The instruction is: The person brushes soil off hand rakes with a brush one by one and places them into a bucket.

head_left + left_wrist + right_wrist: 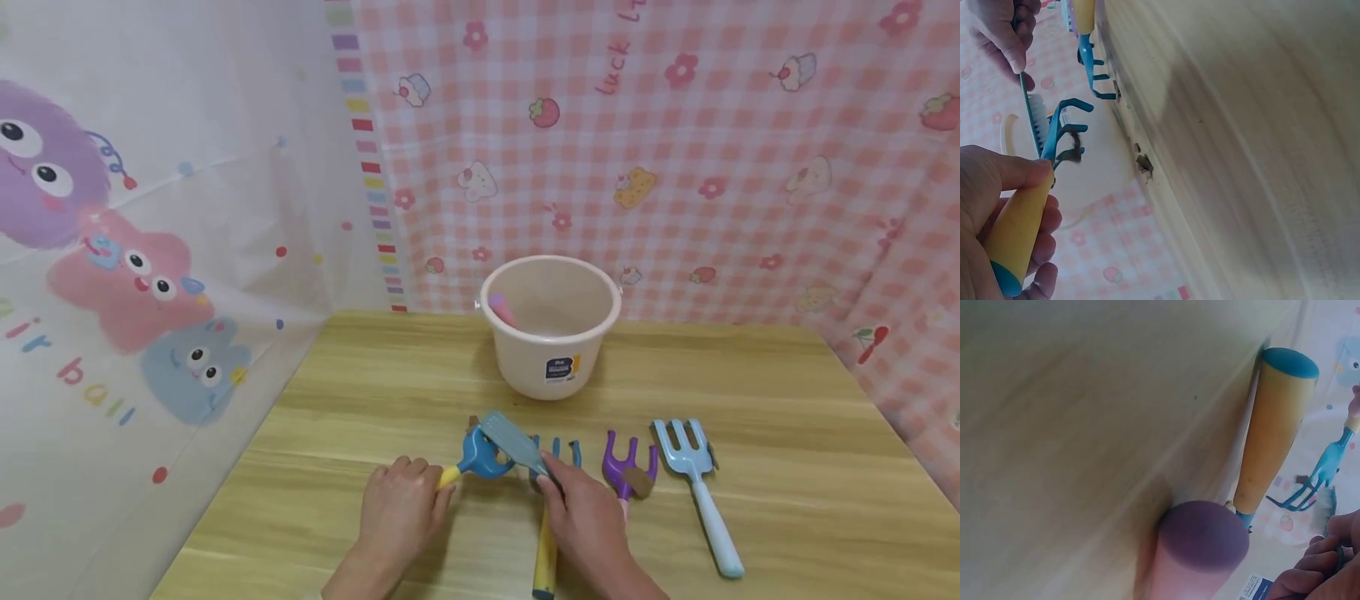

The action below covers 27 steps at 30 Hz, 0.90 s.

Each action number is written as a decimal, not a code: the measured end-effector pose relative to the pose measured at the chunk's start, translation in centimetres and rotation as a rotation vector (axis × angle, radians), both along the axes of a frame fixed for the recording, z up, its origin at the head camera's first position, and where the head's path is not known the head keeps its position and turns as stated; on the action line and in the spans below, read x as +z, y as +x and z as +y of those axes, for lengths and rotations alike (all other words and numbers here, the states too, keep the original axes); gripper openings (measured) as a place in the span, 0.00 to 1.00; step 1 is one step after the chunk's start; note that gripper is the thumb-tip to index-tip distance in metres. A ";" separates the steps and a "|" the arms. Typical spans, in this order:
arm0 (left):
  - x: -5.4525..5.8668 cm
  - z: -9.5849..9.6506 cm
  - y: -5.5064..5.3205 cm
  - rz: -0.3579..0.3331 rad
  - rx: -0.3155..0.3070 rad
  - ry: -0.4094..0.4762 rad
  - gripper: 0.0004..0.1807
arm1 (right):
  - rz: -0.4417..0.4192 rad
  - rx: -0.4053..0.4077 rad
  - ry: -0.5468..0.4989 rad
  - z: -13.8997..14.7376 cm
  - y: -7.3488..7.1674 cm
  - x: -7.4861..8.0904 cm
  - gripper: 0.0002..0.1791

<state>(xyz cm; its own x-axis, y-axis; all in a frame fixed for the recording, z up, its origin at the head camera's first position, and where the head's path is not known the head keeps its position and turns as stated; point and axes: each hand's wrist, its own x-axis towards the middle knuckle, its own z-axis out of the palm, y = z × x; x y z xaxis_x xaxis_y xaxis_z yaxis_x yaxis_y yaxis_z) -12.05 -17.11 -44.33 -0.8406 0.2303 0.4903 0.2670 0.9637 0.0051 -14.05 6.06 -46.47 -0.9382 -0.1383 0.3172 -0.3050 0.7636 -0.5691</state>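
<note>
Nearest, the left hand (399, 510) is holding a blue fork (480, 450) by its yellow handle, fingers curling round it and thumb pressing near the neck; this grip is sitting closed on the tool. Just beside it, the right hand (588, 521) is gripping a brush (513, 439) by its handle, its grip also closing firmly round what it is holding. The brush is slanting across the fork's head, and in the left wrist view its white bristles are facing the tines, where a dark brown clump (1074, 147) is clinging. Whether bristles and tines are touching, I cannot tell.

Beneath the right hand, a second blue fork (547, 558) is lying on the bench (337, 417), its yellow handle pointing toward the person. To its right, a purple fork (617, 471) is resting with its pink handle running partly behind the hand, and a brown lump (639, 482) is covering part of its head. Farther right, a pale blue fork (697, 475) is lying with its tines pointing away.

Beyond the tools, a cream bucket (517, 362) is standing upright, a pink and purple item (501, 308) leaning inside it. Behind, a pink checked cloth (675, 150) is hanging; a white cloth (247, 100) with cartoon figures is covering the left side.
</note>
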 end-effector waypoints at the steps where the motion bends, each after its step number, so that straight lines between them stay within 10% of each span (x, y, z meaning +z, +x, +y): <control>1: 0.0 0.0 0.0 0.000 0.001 -0.003 0.13 | 0.003 -0.008 0.003 0.1 0.0 -0.2 0.19; 11: -0.3 -0.1 0.0 -0.001 0.005 0.006 0.12 | -0.099 -0.036 0.042 0.9 -0.2 -0.5 0.20; 20: -0.4 0.0 0.0 0.018 0.000 0.007 0.13 | 0.058 0.072 -0.008 -0.1 -0.2 0.9 0.19; 27: -0.4 0.0 0.2 -0.014 0.004 0.004 0.11 | -0.035 0.017 -0.030 0.3 -0.3 0.6 0.19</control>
<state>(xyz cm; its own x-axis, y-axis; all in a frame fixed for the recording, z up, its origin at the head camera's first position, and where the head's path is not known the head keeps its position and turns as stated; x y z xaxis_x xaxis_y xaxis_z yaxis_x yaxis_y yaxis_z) -11.86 -17.12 -44.75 -0.8485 0.2246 0.4791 0.2628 0.9648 0.0133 -14.34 6.33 -45.89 -0.9463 -0.1456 0.2886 -0.2977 0.7409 -0.6021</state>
